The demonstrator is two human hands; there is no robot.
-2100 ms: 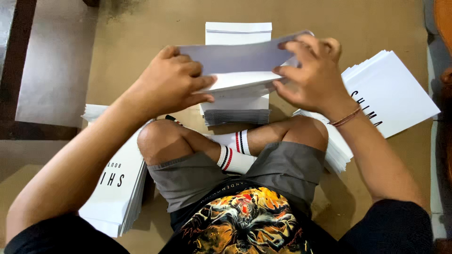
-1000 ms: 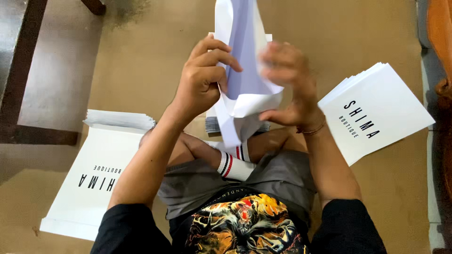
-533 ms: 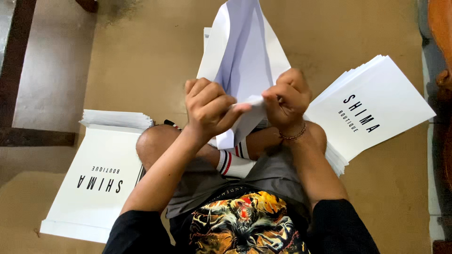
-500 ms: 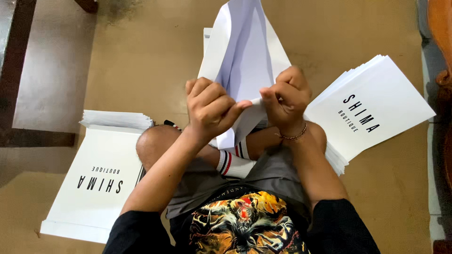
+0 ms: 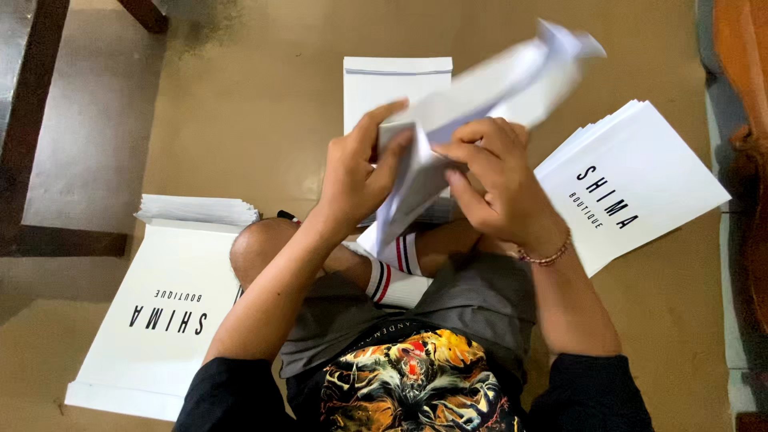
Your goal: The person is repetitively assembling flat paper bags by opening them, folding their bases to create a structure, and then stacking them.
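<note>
I sit cross-legged on the floor. Both hands grip one white paper bag in front of my chest. My left hand pinches its lower end with fingers over the folded edge. My right hand holds the same end from the right. The bag tilts up to the right and its far end is blurred by motion.
A stack of flat white printed bags lies on the floor at my left knee. Another fanned stack lies at my right. A third white pile sits straight ahead. Dark furniture legs stand at the far left.
The bag stood nearly upright between my hands before. It has swung down to the right and now lies slanted, with both hands still on its lower end.
</note>
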